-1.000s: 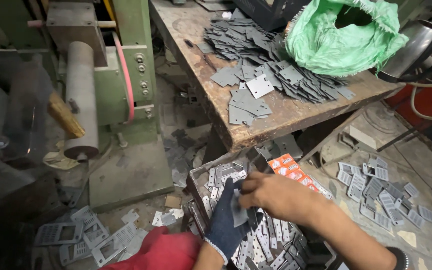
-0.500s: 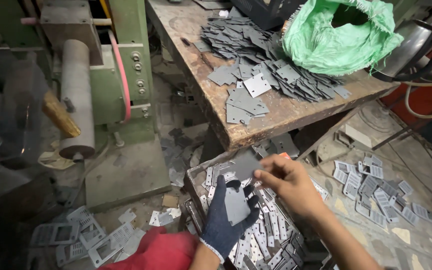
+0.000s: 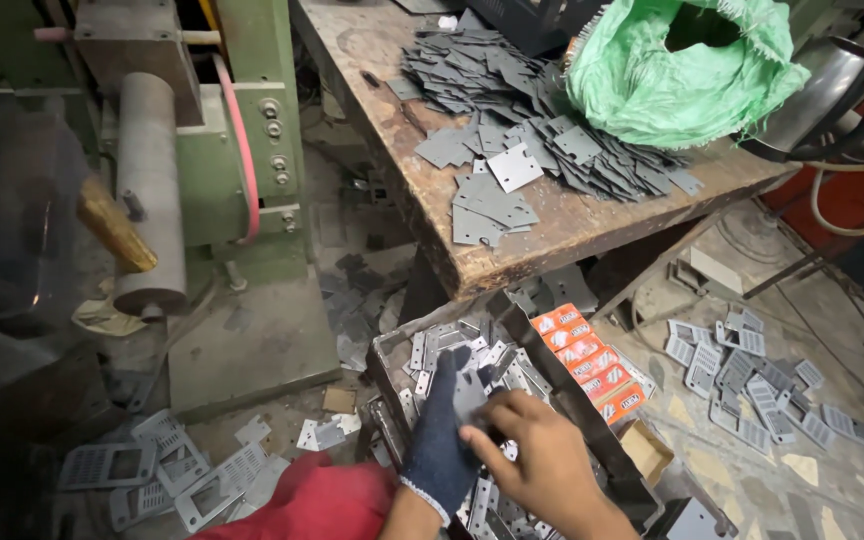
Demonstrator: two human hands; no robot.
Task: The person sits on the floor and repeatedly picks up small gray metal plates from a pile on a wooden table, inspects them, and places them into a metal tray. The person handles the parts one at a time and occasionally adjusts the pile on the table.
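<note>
My left hand (image 3: pixel 439 440), in a dark blue glove, holds a flat grey metal plate (image 3: pixel 469 393) over a dark crate (image 3: pixel 388 372). The crate is full of small grey metal brackets (image 3: pixel 452 343). My bare right hand (image 3: pixel 542 462) rests against the gloved hand, its fingers pinching the lower edge of the same plate. A red sleeve (image 3: pixel 317 500) covers my left arm at the bottom edge.
A worn wooden table (image 3: pixel 562 235) carries a pile of grey plates (image 3: pixel 512 120) and a green bag (image 3: pixel 682 65). A green machine (image 3: pixel 242 150) stands at the left. Orange packets (image 3: pixel 584 352) lie beside the crate. Perforated plates (image 3: pixel 752 385) litter the floor.
My right hand has drawn back toward me and closed onto the plate held in the gloved hand. The plate now stands more upright over the crate.
</note>
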